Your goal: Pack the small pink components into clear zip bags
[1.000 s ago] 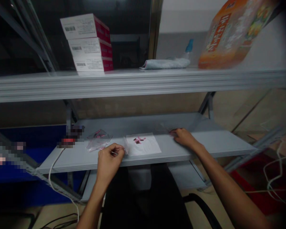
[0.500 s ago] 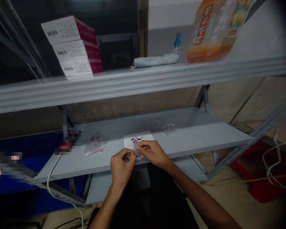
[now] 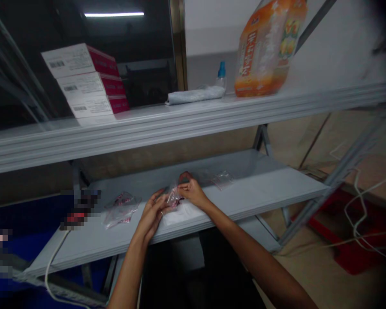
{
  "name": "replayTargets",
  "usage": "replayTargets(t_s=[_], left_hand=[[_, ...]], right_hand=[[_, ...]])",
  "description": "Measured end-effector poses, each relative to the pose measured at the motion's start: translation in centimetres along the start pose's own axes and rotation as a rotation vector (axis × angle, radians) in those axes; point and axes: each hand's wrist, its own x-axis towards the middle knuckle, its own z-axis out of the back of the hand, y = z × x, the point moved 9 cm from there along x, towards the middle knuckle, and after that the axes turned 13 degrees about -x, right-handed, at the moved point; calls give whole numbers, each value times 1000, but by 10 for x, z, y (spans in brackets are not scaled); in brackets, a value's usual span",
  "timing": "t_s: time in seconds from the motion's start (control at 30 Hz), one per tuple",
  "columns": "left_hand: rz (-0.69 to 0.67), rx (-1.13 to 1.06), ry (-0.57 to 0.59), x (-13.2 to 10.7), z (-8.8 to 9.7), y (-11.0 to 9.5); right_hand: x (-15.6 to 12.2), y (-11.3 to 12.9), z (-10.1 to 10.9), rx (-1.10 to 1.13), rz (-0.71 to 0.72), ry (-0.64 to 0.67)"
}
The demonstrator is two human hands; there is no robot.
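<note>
Between my two hands is a small clear plastic bag (image 3: pixel 173 196), raised just over the lower shelf. My left hand (image 3: pixel 152 213) grips its left side, fingers bent around the film. My right hand (image 3: pixel 192 192) pinches the bag near its upper right edge. Small pinkish and dark pieces show at the bag; whether they are inside or behind it I cannot tell. Below lies a white sheet of paper (image 3: pixel 184 213), partly covered by my hands. To the left rests a pile of clear bags with pink-and-dark contents (image 3: pixel 121 210); to the right are flat clear bags (image 3: pixel 223 180).
The lower grey shelf (image 3: pixel 254 184) carries these things. A pixelated object with a white cable (image 3: pixel 53 257) is at its left end. On the upper shelf (image 3: pixel 148 128) stand stacked boxes (image 3: pixel 86 86), a folded cloth (image 3: pixel 194 95), a blue-capped bottle (image 3: pixel 221 73) and an orange-labelled jug (image 3: pixel 265 56).
The bag has been lifted and turned, and both hands have moved farther over the paper. My left hand's fingers have opened out around the bag. The camera view has tilted up slightly.
</note>
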Motion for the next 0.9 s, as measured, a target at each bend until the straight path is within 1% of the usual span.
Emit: replayTargets(t_s=[0.13,0.27,0.33,0.4,0.47,0.57,0.63,0.67,0.73,0.8,0.9], left_hand=[[46,-88,-12,3,5,11],[37,-114,2,-2,5,7],[58,-98,34,-5,4,6],[74,-79,60,-7,4,6],[25,-60,38,-7,11,2],[-141,19,-52,-3,25,-11],[-235,101,-105,-1,32,-17],[-261,139,-127,-1,34,-18],[-278,187,-160,1,37,-18],[-273,186,-178,1,38,-16],[-225,79,-178,4,39,-13]], right_hand=[[1,-7,5,38,-2,3],[0,-11,10,78,-2,-44],[1,-10,13,79,15,-77],[1,-10,15,65,19,-83],[1,-11,16,32,8,-46],[-3,-18,16,-18,-19,23],[-7,-24,19,-75,-37,20],[-8,-27,20,-114,-37,6],[-11,-30,20,-200,-10,-9],[-11,-29,16,-243,40,-1],[-10,-25,12,-231,86,6]])
